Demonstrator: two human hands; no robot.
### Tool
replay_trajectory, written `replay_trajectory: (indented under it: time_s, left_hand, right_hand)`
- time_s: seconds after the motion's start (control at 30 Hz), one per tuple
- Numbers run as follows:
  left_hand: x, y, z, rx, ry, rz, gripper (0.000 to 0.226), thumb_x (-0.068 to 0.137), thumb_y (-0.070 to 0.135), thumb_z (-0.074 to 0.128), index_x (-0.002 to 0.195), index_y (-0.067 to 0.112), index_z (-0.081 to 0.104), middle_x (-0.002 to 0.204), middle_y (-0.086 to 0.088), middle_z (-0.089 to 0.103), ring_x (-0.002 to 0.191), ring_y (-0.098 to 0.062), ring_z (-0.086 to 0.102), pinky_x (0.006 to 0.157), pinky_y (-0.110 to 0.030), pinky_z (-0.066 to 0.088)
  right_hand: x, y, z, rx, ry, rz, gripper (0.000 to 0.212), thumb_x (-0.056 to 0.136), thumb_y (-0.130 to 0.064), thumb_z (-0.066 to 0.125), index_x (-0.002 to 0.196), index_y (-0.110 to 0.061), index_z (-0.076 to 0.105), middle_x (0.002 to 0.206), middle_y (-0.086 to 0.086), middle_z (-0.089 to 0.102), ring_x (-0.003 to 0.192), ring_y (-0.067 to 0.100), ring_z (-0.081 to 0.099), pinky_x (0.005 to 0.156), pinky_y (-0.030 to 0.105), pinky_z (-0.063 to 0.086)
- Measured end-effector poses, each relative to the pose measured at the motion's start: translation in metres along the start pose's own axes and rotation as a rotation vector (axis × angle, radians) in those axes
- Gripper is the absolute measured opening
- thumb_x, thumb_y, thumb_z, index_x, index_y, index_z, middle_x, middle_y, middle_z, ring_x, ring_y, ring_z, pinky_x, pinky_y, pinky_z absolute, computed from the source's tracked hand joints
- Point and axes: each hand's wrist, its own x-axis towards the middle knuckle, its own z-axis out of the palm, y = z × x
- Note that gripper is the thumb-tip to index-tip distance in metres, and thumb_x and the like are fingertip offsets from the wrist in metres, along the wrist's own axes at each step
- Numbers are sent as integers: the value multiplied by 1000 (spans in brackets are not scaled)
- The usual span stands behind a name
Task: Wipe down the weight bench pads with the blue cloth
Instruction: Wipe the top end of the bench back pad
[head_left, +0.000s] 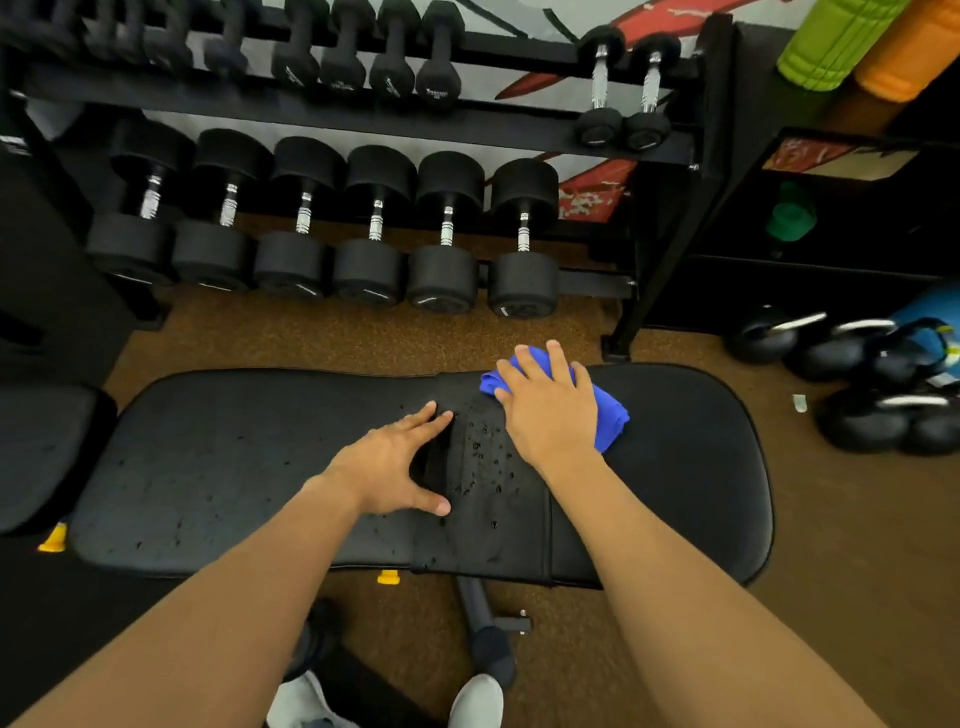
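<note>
Fingers (558, 361) of the right hand (550, 410) lie straight, slightly spread, pressing the crumpled blue cloth (612, 415) onto the far edge of the black padded weight bench surface (234, 467). The left hand (387, 467) rests splayed alongside. Wiping seems underway; next, likely a sweep through the water droplets (483, 460). Markings on the black dumbbells (445, 234) are too blurred to read.

Dumbbell rack (711, 104) and loose gym gear on a speckled brown floor (311, 332).
Across the top of the frame, two black tiers: six large round-headed dumbbells (374, 228) side by side below, smaller hex dumbbells (392, 57) and two chrome-handled ones (623, 88) above, against a red, black and white painted wall (597, 192). Upper right, a green foam roller (831, 41) beside an orange one (909, 52). Right edge, black kettlebells (841, 358) clustered on the floor. Bottom centre, grey shoe toes (475, 701).
</note>
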Motion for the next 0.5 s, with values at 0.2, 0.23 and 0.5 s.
replay_trajectory:
  time_s: [0.2, 0.23, 0.5]
  left_hand:
    - [-3, 3, -1, 78, 6, 6, 123, 67, 77, 73, 159, 46, -2, 168, 19, -9, 156, -13, 8, 125, -54, 8]
    - [-2, 2, 0, 84, 11, 8, 123, 67, 78, 72, 159, 45, -2, 168, 19, -9, 156, -13, 9, 125, -54, 8]
    - [6, -15, -20, 24, -71, 155, 120, 70, 67, 78, 162, 38, 7, 169, 14, -2, 155, -19, 15, 123, -43, 26]
  right_hand:
    - [-61, 21, 6, -24, 1, -67, 47, 105, -48, 39, 151, -38, 40, 164, -12, 27, 153, 28, 19, 117, 49, 28]
    - [-60, 23, 4, -16, -2, -24, 47, 105, -48, 38, 151, -39, 40, 164, -13, 26, 154, 27, 18, 118, 49, 28]
    - [-17, -44, 8, 50, -10, 230, 50, 108, -44, 27, 158, -34, 24, 168, -10, 8, 155, 29, -5, 123, 50, 12]
